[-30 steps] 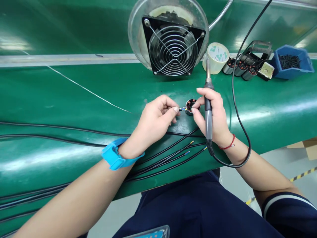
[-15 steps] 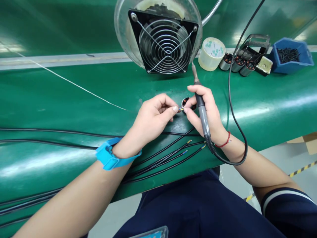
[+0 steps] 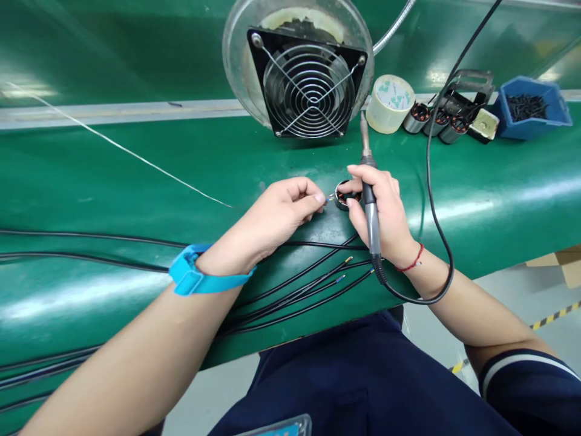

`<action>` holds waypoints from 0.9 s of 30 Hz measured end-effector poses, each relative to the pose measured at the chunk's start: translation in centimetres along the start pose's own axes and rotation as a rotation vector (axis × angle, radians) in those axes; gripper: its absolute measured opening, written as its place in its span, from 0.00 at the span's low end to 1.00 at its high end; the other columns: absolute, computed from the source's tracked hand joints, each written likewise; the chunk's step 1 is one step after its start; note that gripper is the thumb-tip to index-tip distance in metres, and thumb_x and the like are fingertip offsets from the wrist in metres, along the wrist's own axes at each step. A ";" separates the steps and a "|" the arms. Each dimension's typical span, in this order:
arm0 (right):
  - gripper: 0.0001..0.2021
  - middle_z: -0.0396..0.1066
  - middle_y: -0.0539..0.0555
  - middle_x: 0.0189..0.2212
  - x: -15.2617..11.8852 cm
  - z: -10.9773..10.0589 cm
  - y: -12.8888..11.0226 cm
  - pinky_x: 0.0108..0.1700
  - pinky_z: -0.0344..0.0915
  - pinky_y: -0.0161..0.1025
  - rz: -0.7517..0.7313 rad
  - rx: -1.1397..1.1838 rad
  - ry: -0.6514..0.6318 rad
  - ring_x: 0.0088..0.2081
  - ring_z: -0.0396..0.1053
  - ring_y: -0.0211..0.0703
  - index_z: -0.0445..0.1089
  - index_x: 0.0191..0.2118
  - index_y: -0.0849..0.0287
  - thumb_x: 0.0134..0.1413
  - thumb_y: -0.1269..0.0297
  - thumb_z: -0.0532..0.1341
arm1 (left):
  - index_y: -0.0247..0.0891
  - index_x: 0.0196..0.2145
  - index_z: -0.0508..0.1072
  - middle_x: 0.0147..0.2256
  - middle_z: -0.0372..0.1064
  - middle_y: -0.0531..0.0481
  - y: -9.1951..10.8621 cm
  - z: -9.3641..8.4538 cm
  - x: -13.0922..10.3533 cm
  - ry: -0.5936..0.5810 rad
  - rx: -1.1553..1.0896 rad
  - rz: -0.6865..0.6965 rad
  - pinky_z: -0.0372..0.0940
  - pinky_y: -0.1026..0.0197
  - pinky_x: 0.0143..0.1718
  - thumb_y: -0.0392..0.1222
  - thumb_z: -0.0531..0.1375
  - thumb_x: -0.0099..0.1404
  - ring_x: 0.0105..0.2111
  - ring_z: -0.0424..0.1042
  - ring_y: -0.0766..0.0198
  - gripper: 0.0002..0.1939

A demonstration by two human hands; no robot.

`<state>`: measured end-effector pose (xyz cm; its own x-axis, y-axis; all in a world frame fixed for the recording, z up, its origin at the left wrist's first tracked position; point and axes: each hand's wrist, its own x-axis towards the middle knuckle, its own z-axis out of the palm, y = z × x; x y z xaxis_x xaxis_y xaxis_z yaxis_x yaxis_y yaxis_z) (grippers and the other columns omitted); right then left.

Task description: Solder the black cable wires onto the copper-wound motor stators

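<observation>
The left hand (image 3: 288,212) is pinched narrow, thumb against forefinger, on thin coloured wires (image 3: 330,198) whose short length points rightward, straight at the round motor part (image 3: 343,198). The right hand (image 3: 385,212) carries the soldering iron (image 3: 372,221) across its palm while its thumb and a finger reach to the part's rim, seemingly touching it. So the motor part sits on the tabletop (image 3: 136,194) between the hands, its open face up: right of the left fingertips, with the right hand nearer, partly covering it. The wires reach its left edge, but whether they are joined to it is too small to tell. The iron's long axis runs roughly crosswise to the wires, tip away from the body and well apart from them. Nearer the body lie black cables (image 3: 290,297) with bare coloured ends; beyond the hands stands the fan (image 3: 313,100), and to its right a tape roll (image 3: 389,104), similar metal parts (image 3: 414,121) and a blue bin (image 3: 535,128).
</observation>
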<state>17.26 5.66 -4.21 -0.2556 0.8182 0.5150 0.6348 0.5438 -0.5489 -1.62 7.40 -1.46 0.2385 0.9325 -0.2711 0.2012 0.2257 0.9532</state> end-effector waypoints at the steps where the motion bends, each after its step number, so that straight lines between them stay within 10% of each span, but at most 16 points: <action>1: 0.21 0.79 0.51 0.42 -0.1 0.0 0.0 0.55 0.64 0.49 -0.018 0.000 -0.012 0.47 0.71 0.48 0.60 0.58 0.52 0.59 0.71 0.56 | 0.37 0.25 0.69 0.22 0.61 0.55 0.0 -0.2 0.0 0.010 0.007 0.009 0.52 0.64 0.25 0.41 0.62 0.57 0.22 0.57 0.69 0.07; 14: 0.16 0.81 0.50 0.39 0.5 -2.3 0.3 0.58 0.64 0.50 -0.027 0.036 0.154 0.49 0.74 0.46 0.65 0.55 0.51 0.65 0.72 0.55 | 0.38 0.27 0.69 0.25 0.66 0.54 1.5 0.9 -0.3 0.069 0.239 0.177 0.58 0.62 0.29 0.42 0.59 0.60 0.26 0.61 0.66 0.07; 27: 0.29 0.70 0.56 0.56 -0.1 -0.4 3.8 0.61 0.69 0.51 0.196 0.413 -0.257 0.58 0.71 0.48 0.54 0.64 0.51 0.58 0.67 0.60 | 0.40 0.29 0.68 0.24 0.64 0.54 0.9 1.6 0.9 0.117 0.243 0.234 0.60 0.62 0.28 0.43 0.59 0.62 0.25 0.61 0.65 0.06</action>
<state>20.00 7.60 -6.04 -0.3642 0.9032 0.2272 0.3613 0.3619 -0.8594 0.34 7.94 -1.08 0.1970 0.9802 -0.0185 0.3775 -0.0584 0.9242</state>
